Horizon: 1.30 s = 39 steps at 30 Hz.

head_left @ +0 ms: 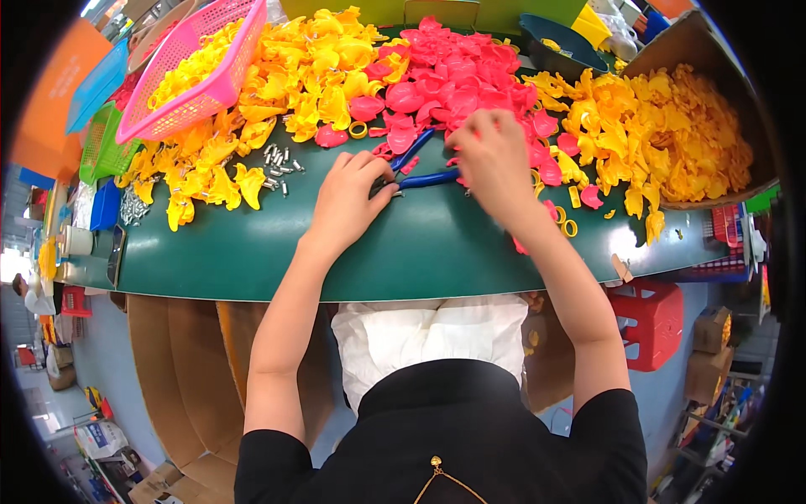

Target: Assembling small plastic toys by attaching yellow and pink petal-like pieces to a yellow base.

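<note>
Pliers with blue handles [430, 179] lie on the green table, their handles spread and pointing right. My left hand [351, 195] is at the head end of the pliers, thumb and fingers curled together; whatever they pinch is hidden. Over the near edge of a heap of pink plastic pieces [453, 71], my right hand [494, 164] is bent with fingertips down, just above the handle ends. Its fingers are curled and slightly blurred, so anything in them cannot be made out. Small yellow rings [569, 228] lie beside the right wrist.
Yellow plastic pieces [327, 67] are heaped at left, partly under a pink basket [180, 109]. Small silver metal parts [281, 160] lie left of my hand. A cardboard box [747, 101] spills more yellow pieces at right. A red stool [659, 328] stands below the table edge [369, 300].
</note>
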Tool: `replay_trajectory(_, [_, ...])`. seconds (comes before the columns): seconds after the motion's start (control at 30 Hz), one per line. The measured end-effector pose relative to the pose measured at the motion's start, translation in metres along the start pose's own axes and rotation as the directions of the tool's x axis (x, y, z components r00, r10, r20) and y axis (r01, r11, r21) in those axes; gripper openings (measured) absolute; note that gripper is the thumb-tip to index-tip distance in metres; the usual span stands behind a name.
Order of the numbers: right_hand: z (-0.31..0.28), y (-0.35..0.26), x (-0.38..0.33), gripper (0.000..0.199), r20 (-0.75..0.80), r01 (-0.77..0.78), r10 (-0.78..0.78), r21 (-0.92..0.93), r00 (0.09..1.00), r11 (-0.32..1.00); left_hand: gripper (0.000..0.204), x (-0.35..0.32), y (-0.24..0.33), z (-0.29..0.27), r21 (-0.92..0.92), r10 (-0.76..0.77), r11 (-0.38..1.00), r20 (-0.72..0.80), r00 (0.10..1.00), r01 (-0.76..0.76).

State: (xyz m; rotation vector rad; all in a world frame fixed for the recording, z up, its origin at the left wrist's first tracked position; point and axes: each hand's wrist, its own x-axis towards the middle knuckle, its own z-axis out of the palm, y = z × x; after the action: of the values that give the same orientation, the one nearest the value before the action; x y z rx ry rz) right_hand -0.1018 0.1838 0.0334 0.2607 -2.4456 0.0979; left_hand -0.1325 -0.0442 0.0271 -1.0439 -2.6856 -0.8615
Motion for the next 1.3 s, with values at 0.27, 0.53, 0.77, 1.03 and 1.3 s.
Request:
replay_trajectory(0.27, [0.003,-0.019,-0.003,0.019,0.193,0.084,-0.119,0.182,0.974,0.980,0.013,0.001,-0.022,-0.006,-0.321,-0.298,0.927,-0.325,0.897,0.192])
replay_trajectory(0.53, [-0.057,0.047,-0.018,0.023,0.572,-0.537,0.295,0.820,0.765,-0.197,0.032,0.015,0.000,0.013,0.021,-0.005,1.000,-0.086,0.996,0.007])
replay_trajectory(0.77, [-0.130,0.094,-0.111,0.028,0.369,-0.173,0.504,0.903,0.781,-0.393,0.015,0.060,-0.013,-0.002,0.166,0.130,0.975,0.103,0.986,-0.146])
replay_trajectory(1.03, [-0.195,0.279,-0.281,0.049,-0.395,-0.928,0.869,0.092,0.298,0.360,0.030,0.122,-0.017,0.007,-0.073,-0.032,0.997,-0.055,0.998,0.028])
replay_trajectory(1.3, [-0.149,0.418,-0.287,0.065,-0.339,-0.848,0.878,-0.514,0.338,0.128,0.058,0.137,-0.004,0.029,-0.221,0.263,0.947,0.115,0.958,-0.233])
